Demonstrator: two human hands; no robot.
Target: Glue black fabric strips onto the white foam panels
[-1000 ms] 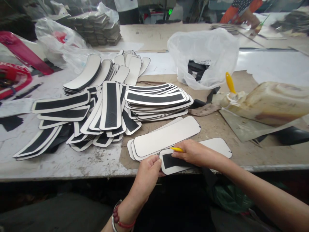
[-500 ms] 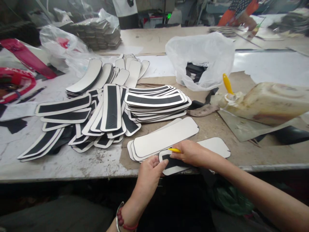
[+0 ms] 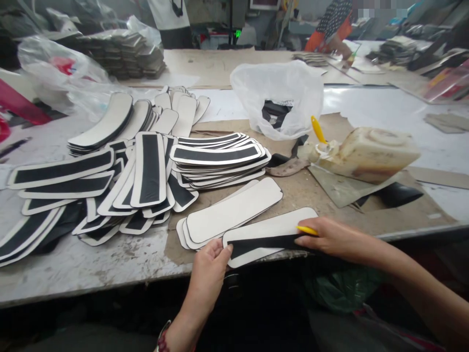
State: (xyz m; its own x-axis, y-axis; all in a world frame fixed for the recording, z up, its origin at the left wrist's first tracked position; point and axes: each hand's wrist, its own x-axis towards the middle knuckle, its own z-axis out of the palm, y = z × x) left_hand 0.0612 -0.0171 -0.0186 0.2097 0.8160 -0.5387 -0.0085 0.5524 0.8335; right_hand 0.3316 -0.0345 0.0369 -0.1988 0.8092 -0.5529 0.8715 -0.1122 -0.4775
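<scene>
A long white curved panel (image 3: 271, 224) lies at the table's front edge, with a black strip (image 3: 262, 243) along it. My left hand (image 3: 210, 264) pinches the panel's left end, thumb on top over the strip's end. At the strip's right part, my right hand (image 3: 318, 237) is closed on the black strip and also holds a small tool with a yellow handle (image 3: 307, 230); the tool's other end is hidden in the hand. Just behind lie several plain white panels (image 3: 234, 210), stacked and slightly fanned.
Panels with black strips (image 3: 220, 152) are piled at centre and left; plain panels (image 3: 110, 117) sit behind them. A white plastic bag (image 3: 245, 93) stands at the back. On the right lies a stained plastic bottle (image 3: 381, 151) with a yellow handle (image 3: 318, 129) at its mouth. Another person's arm (image 3: 339, 46) shows across the table.
My right hand has moved right along the panel with the black strip and yellow-handled tool, away from my left hand. My left hand stays at the panel's left end. The view has turned right.
</scene>
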